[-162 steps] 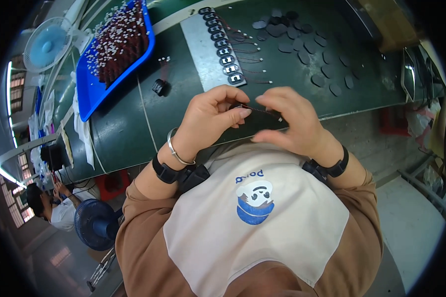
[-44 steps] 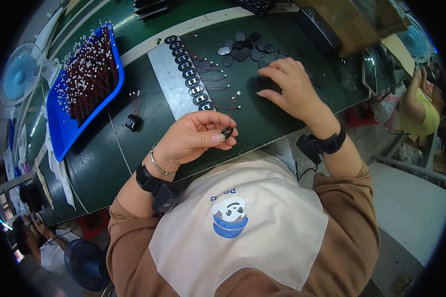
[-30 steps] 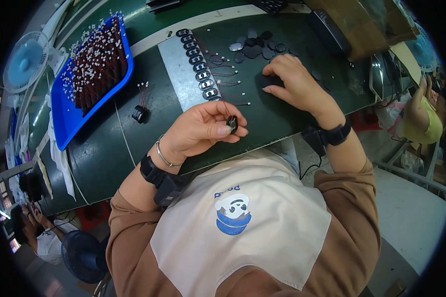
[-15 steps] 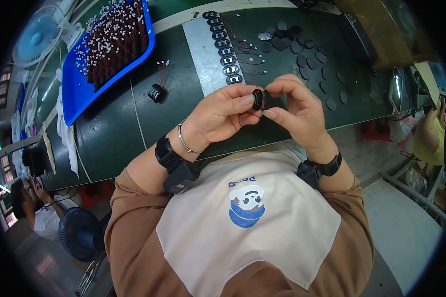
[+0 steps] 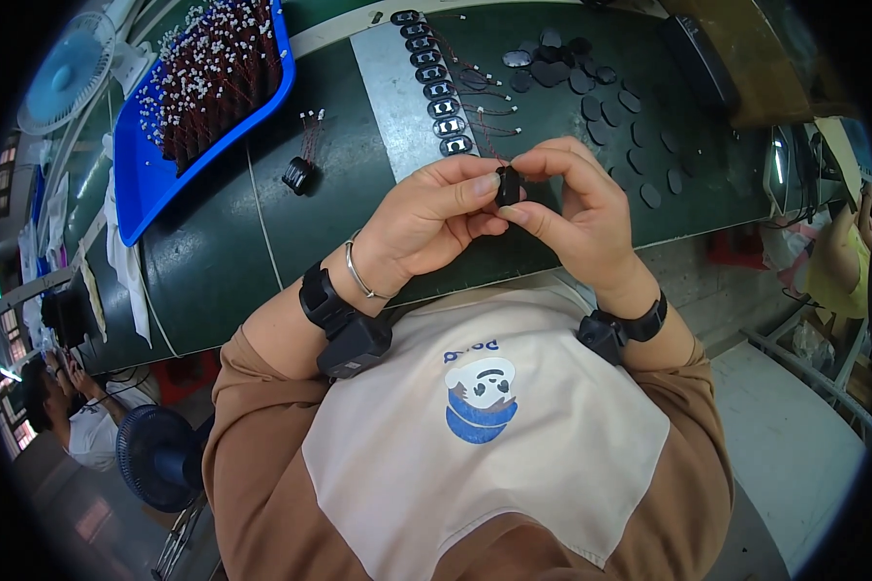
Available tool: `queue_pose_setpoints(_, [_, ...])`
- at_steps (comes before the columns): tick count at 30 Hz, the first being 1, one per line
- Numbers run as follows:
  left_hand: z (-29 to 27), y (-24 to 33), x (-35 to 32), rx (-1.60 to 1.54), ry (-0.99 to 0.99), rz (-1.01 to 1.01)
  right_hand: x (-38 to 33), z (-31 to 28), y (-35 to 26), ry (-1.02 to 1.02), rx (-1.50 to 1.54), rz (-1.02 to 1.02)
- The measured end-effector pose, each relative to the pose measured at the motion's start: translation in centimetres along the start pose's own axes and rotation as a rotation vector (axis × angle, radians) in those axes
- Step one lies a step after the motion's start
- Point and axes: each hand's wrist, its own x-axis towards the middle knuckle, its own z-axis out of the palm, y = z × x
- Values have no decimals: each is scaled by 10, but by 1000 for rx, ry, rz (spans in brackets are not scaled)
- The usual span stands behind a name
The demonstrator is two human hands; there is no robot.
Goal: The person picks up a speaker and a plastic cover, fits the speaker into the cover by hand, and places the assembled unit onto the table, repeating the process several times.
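My left hand [image 5: 446, 203] is closed, pinching a small black oval speaker [image 5: 508, 186] on edge between thumb and fingers. A thin wire runs up from it. The thumb and index finger of my right hand [image 5: 576, 198] close on a thin black oval pad at the speaker's right face; fingertips hide most of the pad. Beyond my hands, a column of similar oval speakers [image 5: 441, 90] lies along a pale metal plate [image 5: 383, 92], their red and black wires trailing right to white connectors. Loose black oval pads [image 5: 610, 113] are scattered to the right.
A blue tray [image 5: 203, 145] at the far left holds many wired speakers with white connectors. A small bundle of speakers [image 5: 298, 175] lies on the green table [image 5: 339, 223]. A black box-shaped object [image 5: 698, 63] and a brown carton [image 5: 765, 58] stand far right.
My right fingers have moved slightly left, bringing the thin pad from beside the speaker up against its face. The left hand keeps its hold. The whole view has shifted a little.
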Motion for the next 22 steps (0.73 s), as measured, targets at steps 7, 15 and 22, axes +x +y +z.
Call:
queue_pose_setpoints(7, [1,-1,1,20,3,9,-2,-2,-3,-73,13,32])
queue_pose_setpoints(15, [1,-2,1,36,0,11,-3,-3,-3,-70,-12,37])
queue_pose_setpoints(22, [1,-4,0,79,15,55,-6,-3,-3,-55,-65,18])
